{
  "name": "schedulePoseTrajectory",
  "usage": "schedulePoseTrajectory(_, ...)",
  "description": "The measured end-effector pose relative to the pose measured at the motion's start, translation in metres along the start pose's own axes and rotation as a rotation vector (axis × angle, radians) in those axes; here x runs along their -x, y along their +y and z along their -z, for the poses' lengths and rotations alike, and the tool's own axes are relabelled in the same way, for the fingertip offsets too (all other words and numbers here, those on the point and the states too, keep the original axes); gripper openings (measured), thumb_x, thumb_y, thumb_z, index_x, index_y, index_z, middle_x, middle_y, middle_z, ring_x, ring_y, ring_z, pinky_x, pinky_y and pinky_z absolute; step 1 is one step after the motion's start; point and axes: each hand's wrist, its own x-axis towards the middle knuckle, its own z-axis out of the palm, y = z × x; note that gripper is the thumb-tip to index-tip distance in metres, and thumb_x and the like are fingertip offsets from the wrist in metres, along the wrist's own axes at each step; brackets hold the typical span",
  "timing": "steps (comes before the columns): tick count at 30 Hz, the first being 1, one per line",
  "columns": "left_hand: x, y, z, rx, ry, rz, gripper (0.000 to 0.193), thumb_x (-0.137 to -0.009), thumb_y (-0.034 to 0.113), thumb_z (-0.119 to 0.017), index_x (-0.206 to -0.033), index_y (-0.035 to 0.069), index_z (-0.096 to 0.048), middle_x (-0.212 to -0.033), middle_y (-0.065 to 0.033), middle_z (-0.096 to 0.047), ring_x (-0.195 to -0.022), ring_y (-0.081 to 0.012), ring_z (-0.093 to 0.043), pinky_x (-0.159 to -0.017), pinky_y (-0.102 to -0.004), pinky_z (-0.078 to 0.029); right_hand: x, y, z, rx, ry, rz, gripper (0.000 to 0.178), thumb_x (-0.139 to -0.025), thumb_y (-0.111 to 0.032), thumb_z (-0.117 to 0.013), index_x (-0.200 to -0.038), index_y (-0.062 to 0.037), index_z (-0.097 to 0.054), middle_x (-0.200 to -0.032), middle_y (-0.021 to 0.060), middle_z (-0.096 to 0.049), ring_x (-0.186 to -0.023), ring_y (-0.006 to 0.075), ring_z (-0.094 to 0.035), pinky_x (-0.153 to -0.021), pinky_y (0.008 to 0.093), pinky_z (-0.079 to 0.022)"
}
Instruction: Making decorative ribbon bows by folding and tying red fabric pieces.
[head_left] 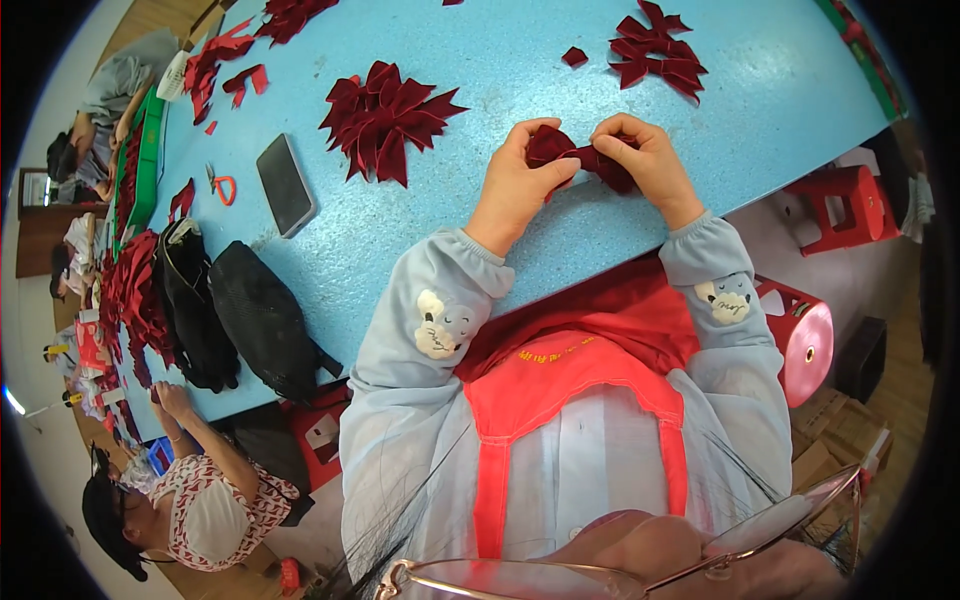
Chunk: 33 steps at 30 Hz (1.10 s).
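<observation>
The left hand (pixel 530 165) and right hand (pixel 640 160) pinch 1 dark red bow (pixel 550 144) between them, over the worktop (pixel 520 60); I'd say it's being shaped, the next move wanting gentle, even fingers.

I'd call the place on my feed a workshop for hand-made fabric goods, because a long, speckled light-blue worktable (pixel 375 245) carries a layered cluster of dark red pointed velvet bows (pixel 385 125), small metal scissors with orange-red loop handles (pixel 226 191) and a long green plastic crate (pixel 152 140). Along its left side I see other people at work, one in a red-and-white patterned top (pixel 185 515). Shared-workroom signs also reach me at the right: a four-legged red plastic stool (pixel 858 212) and brown cardboard boxes (pixel 850 430) on the floor.
</observation>
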Motion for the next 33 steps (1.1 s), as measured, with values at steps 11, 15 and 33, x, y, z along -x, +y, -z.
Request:
schedulePoseTrajectory(11, 0.003, 0.003, 0.02, 0.16, -0.03, 0.13, 0.037, -0.084, 0.01, -0.061, -0.117, 0.0, -0.05, -0.089, -0.005, -0.062, -0.071, -0.0093, -0.056, -0.06, -0.0227, -0.044, 0.003, 0.001, -0.02, -0.138, 0.084, -0.071, 0.012, -0.086, -0.013, -0.061, -0.089, -0.0016, -0.061, -0.08, -0.0021, -0.059, -0.072, 0.0039, -0.051, -0.065, 0.0191, -0.043)
schedulePoseTrajectory(15, 0.033, 0.025, 0.029, 0.098, 0.142, 0.119, 0.037, -0.084, 0.008, -0.061, -0.118, 0.0, -0.05, -0.094, -0.006, -0.061, -0.075, -0.0102, -0.057, -0.064, -0.0244, -0.046, 0.002, -0.011, -0.033, -0.101, 0.032, 0.003, 0.011, -0.087, -0.012, -0.06, -0.089, -0.0015, -0.061, -0.08, -0.002, -0.06, -0.072, 0.0038, -0.052, -0.064, 0.0187, -0.043)
schedulePoseTrajectory(33, 0.014, 0.04, 0.193, -0.542, 0.735, -0.189, 0.035, -0.085, 0.008, -0.059, -0.117, 0.0, -0.05, -0.104, -0.0119, -0.059, -0.087, -0.0173, -0.06, -0.076, -0.0299, -0.051, -0.157, -0.021, -0.163, 0.329, -0.202, 0.312, 0.027, -0.084, -0.015, -0.062, -0.108, -0.0026, -0.058, -0.094, 0.0045, -0.064, -0.083, 0.0129, -0.06, -0.073, 0.0253, -0.048)
